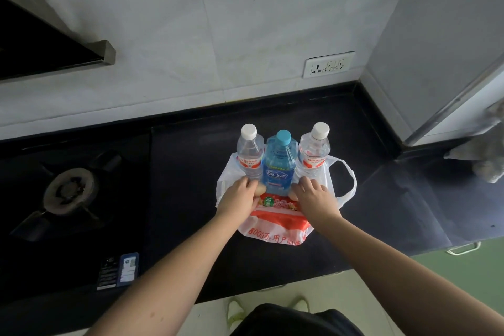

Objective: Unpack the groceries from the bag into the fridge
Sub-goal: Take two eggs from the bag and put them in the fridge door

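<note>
A white and red plastic bag [275, 229] lies open on the black counter [191, 161]. Three bottles stand upright in it: a clear one with a white cap [249, 154], a blue one with a blue cap [279, 163], and another clear one with a white cap [315, 150]. A red food packet [276, 203] lies in front of them. My left hand [240, 195] curls round a pale tan egg [261, 189] beside the left bottle. By the right bottle, my right hand [316, 198] curls round a second egg [293, 195]. Both eggs are mostly hidden.
A gas burner [69, 189] sits on the hob to the left, with a range hood [54, 46] above it. A wall socket [328, 64] is behind the bottles. A grey fridge door [447, 106] edge stands at the right, with a grey cloth [485, 161] on the counter below.
</note>
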Motion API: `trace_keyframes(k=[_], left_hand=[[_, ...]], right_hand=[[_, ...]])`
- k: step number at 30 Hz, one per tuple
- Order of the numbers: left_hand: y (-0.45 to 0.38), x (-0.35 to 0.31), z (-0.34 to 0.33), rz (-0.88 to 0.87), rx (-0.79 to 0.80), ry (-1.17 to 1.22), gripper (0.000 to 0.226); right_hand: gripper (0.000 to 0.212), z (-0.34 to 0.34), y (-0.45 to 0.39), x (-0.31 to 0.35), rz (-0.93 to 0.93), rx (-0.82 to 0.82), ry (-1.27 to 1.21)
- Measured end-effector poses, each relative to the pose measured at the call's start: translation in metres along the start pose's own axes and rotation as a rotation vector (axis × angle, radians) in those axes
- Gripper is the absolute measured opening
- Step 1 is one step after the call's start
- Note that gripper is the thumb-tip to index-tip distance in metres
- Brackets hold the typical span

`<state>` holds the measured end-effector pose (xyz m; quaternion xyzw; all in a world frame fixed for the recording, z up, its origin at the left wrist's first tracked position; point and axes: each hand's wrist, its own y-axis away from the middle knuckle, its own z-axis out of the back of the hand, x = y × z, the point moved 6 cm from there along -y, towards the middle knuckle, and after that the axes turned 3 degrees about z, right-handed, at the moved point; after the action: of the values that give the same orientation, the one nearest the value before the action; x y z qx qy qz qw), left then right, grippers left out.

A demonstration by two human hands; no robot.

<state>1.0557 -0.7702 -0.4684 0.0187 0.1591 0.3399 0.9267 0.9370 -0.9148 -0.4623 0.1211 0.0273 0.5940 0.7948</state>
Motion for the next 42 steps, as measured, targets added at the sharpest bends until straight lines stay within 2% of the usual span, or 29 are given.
trace_keyframes(k=[8, 16, 23, 26, 28, 33, 37, 39, 42], left_hand=[[-0.003, -0.002, -0.004, 0.014, 0.025, -0.050, 0.055], [-0.002, -0.004, -0.010, 0.021, 0.049, -0.083, 0.060], [0.014, -0.001, 0.015, 0.063, -0.034, 0.127, 0.049], [0.028, 0.000, 0.036, 0.118, -0.046, 0.302, 0.050], [0.040, 0.003, 0.049, 0.163, -0.056, 0.449, 0.048], [0.079, 0.008, 0.072, 0.288, -0.039, 0.891, 0.049], [0.114, 0.017, 0.081, 0.317, -0.029, 1.399, 0.054], [0.130, 0.023, 0.088, 0.336, -0.028, 1.617, 0.047], [0.152, 0.033, 0.102, 0.339, -0.006, 1.690, 0.039]], right_hand=[[0.047, 0.000, -0.001, 0.002, 0.020, 0.010, 0.032], [0.050, 0.001, 0.004, -0.002, 0.007, 0.041, 0.004], [0.049, 0.030, 0.020, -0.005, -0.051, -0.171, -0.302], [0.044, 0.050, 0.037, -0.005, -0.163, -0.241, -0.527], [0.037, 0.060, 0.049, -0.002, -0.259, -0.223, -0.747], [0.023, 0.070, 0.075, 0.034, -0.445, -0.132, -1.557], [0.031, 0.070, 0.085, 0.071, -0.504, -0.104, -2.081], [0.034, 0.068, 0.089, 0.089, -0.556, -0.079, -2.269], [0.040, 0.074, 0.094, 0.115, -0.543, -0.028, -2.364]])
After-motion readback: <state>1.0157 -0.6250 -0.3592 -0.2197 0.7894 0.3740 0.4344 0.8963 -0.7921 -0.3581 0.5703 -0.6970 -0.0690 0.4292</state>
